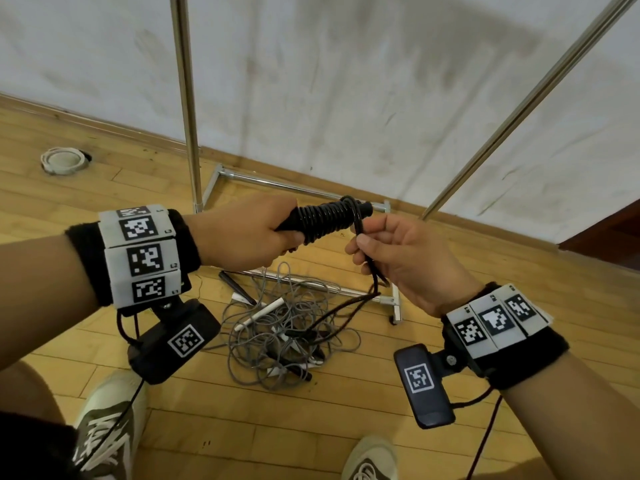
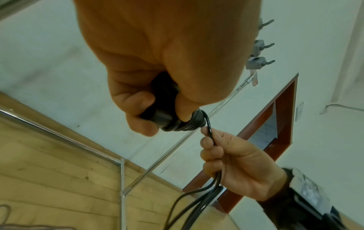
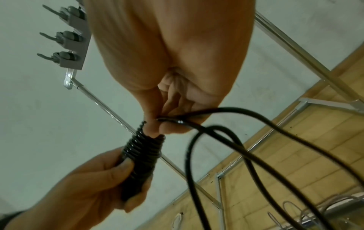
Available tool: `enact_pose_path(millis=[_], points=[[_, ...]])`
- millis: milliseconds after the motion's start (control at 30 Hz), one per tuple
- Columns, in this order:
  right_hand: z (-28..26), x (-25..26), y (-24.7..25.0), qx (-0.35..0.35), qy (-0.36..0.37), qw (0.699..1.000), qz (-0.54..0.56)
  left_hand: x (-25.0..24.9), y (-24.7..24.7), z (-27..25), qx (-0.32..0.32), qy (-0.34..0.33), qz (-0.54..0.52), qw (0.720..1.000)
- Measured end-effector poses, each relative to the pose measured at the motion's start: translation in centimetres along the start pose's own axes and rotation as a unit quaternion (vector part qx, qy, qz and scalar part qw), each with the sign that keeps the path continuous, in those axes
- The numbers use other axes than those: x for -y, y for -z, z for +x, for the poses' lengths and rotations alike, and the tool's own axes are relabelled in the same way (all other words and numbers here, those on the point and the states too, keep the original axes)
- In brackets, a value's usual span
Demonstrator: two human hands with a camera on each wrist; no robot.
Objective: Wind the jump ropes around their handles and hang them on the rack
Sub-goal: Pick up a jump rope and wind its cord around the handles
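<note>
The winding step is in hand. The left hand (image 1: 242, 233) is clenched around the black handles (image 1: 294, 223), held level above the floor in front of the rack (image 1: 188, 109), with a tight coil of black rope (image 1: 325, 220) already laid on them. The right hand (image 1: 401, 258) pinches the free rope just beside the coil; the slack trails down to the tangle of grey ropes (image 1: 277, 334) below. The next move likely calls for another taut turn, then a tuck. No legible writing appears; the wristbands carry only coded square markers (image 1: 145, 258).
</note>
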State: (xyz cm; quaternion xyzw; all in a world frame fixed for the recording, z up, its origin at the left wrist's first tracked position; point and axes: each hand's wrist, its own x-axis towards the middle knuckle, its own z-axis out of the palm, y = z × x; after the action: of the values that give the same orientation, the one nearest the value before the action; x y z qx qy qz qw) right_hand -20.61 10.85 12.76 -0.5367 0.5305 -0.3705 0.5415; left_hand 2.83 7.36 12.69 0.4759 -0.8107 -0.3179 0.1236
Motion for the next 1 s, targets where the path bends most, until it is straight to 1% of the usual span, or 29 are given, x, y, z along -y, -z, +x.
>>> enact_pose_path(millis=[133, 233, 300, 367, 433, 467, 500, 567, 633, 667, 767, 833, 933, 1000], points=[[-0.1, -1.1, -0.4, -0.017, 0.018, 0.999, -0.041, -0.2, 0.6, -0.2, -0.002, -0.011, -0.051, 0.999], [-0.4, -1.9, -0.5, -0.022, 0.038, 0.998, -0.05, -0.4, 0.7, -0.4, 0.004, -0.022, -0.077, 0.997], [-0.5, -2.4, -0.6, -0.002, 0.048, 0.998, -0.04, -0.5, 0.8, -0.6, 0.01, -0.026, -0.089, 0.996], [-0.5, -2.8, -0.7, 0.031, 0.051, 0.998, 0.001, -0.5, 1.0, -0.7, 0.016, -0.029, -0.103, 0.994], [-0.5, -3.1, -0.6, 0.056, 0.036, 0.997, 0.044, -0.4, 1.2, -0.8, 0.031, -0.034, -0.114, 0.992], [-0.5, -3.1, -0.5, 0.06, 0.029, 0.997, 0.045, -0.4, 1.3, -0.9, 0.04, -0.037, -0.12, 0.991], [-0.5, -3.1, -0.5, 0.059, 0.024, 0.998, 0.028, -0.5, 1.4, -1.1, 0.049, -0.042, -0.126, 0.99], [-0.6, -3.0, -0.5, 0.052, 0.018, 0.997, -0.053, -0.6, 1.5, -1.4, 0.065, -0.055, -0.139, 0.987], [-0.5, -3.1, -0.4, 0.047, 0.019, 0.99, -0.132, -0.8, 1.7, -1.6, 0.081, -0.065, -0.152, 0.983], [-0.4, -3.1, -0.4, 0.046, 0.026, 0.987, -0.153, -0.8, 1.8, -1.8, 0.087, -0.068, -0.154, 0.982], [-0.3, -3.1, -0.5, 0.06, 0.071, 0.975, -0.2, -0.8, 2.1, -2.0, 0.102, -0.07, -0.154, 0.98], [-0.1, -3.1, -0.3, 0.074, 0.084, 0.965, -0.239, -0.8, 2.1, -2.1, 0.112, -0.07, -0.152, 0.979], [0.4, -3.3, -0.1, 0.088, 0.077, 0.951, -0.286, -0.8, 1.9, -2.2, 0.138, -0.068, -0.144, 0.978], [0.7, -3.8, -0.1, 0.065, 0.047, 0.954, -0.29, -0.8, 1.6, -2.3, 0.166, -0.07, -0.136, 0.974]])
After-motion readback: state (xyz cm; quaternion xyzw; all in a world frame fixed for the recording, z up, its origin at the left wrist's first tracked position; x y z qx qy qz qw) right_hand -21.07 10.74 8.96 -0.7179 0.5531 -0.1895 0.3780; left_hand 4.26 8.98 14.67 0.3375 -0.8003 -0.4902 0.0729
